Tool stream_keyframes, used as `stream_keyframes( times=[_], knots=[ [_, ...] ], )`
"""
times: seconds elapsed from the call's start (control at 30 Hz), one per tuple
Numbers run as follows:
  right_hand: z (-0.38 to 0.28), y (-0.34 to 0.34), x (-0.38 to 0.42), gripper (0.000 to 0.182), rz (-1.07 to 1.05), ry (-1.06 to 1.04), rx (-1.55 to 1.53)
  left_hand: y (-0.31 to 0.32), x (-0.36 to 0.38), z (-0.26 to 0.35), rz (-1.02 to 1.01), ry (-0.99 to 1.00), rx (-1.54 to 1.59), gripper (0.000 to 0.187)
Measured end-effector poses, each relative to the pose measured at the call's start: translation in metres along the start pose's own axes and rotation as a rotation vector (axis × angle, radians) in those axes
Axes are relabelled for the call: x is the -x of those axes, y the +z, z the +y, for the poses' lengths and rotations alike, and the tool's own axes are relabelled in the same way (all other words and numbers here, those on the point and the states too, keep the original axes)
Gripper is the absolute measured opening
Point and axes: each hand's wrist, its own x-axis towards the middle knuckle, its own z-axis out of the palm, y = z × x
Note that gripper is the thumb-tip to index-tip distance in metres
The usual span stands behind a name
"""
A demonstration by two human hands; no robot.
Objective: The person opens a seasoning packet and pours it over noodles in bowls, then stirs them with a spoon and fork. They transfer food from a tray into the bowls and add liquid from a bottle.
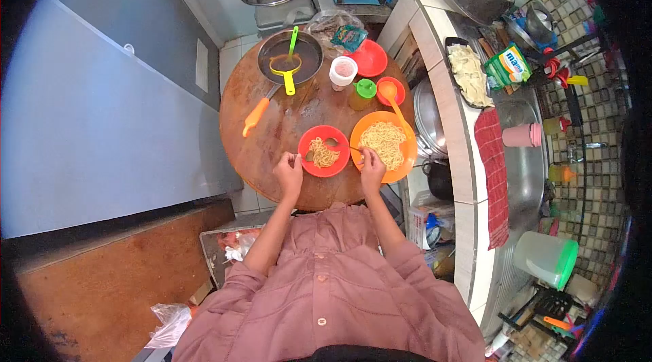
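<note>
On a round wooden table (pixel 272 124) sits a small red plate (pixel 324 151) with a portion of yellow noodles. My left hand (pixel 289 170) rests at that plate's left rim, fingers curled on its edge. To its right, a larger orange plate (pixel 384 147) holds a heap of noodles. My right hand (pixel 371 164) grips a fork whose tip reaches toward the red plate. An orange spoon lies across the far side of the orange plate.
Farther back stand a dark pan (pixel 291 56) with a yellow strainer, a white cup (pixel 343 71), a green-lidded jar (pixel 363 94), and red dishes (pixel 370 58). A tiled counter (pixel 448 111) with a sink, red cloth and tray of food runs along the right.
</note>
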Motion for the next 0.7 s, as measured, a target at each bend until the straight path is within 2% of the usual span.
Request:
stream_keyframes(
  times=[0.03, 0.17, 0.27, 0.3, 0.37, 0.47, 0.53, 0.6, 0.67, 0.7],
  knots=[
    [0.003, 0.002, -0.001, 0.023, -0.063, 0.106, -0.040, 0.002, 0.000, 0.000, -0.001, 0.002, 0.000, 0.018],
    [-0.007, 0.001, 0.016, 0.021, -0.207, 0.041, 0.060, 0.007, -0.008, 0.006, 0.008, -0.043, -0.052, 0.019],
    [-0.018, -0.005, 0.038, 0.015, -0.253, -0.250, 0.261, 0.013, -0.013, 0.006, 0.024, -0.033, -0.017, 0.020],
    [-0.018, -0.006, 0.041, 0.015, -0.252, -0.249, 0.263, 0.014, -0.013, 0.007, 0.042, -0.022, 0.015, 0.020],
    [-0.016, -0.010, 0.048, 0.013, -0.303, -0.738, 0.436, 0.014, -0.014, 0.009, 0.021, -0.027, -0.007, 0.019],
    [-0.012, -0.011, 0.055, 0.017, -0.361, -0.833, 0.522, 0.015, -0.015, 0.007, 0.012, -0.013, 0.003, 0.020],
    [-0.015, -0.015, 0.053, 0.016, -0.372, -0.812, 0.531, 0.011, -0.016, 0.009, 0.022, 0.007, 0.036, 0.022],
    [-0.016, -0.018, 0.047, 0.015, -0.387, -0.792, 0.537, 0.004, -0.016, 0.012, 0.012, 0.044, 0.054, 0.016],
    [-0.015, -0.019, 0.036, 0.013, -0.154, -0.686, 0.464, -0.001, -0.015, 0.019, 0.011, 0.081, 0.098, 0.015],
    [-0.016, -0.019, 0.031, 0.013, -0.155, -0.686, 0.463, -0.004, -0.014, 0.023, 0.008, 0.118, 0.146, 0.014]
  ],
)
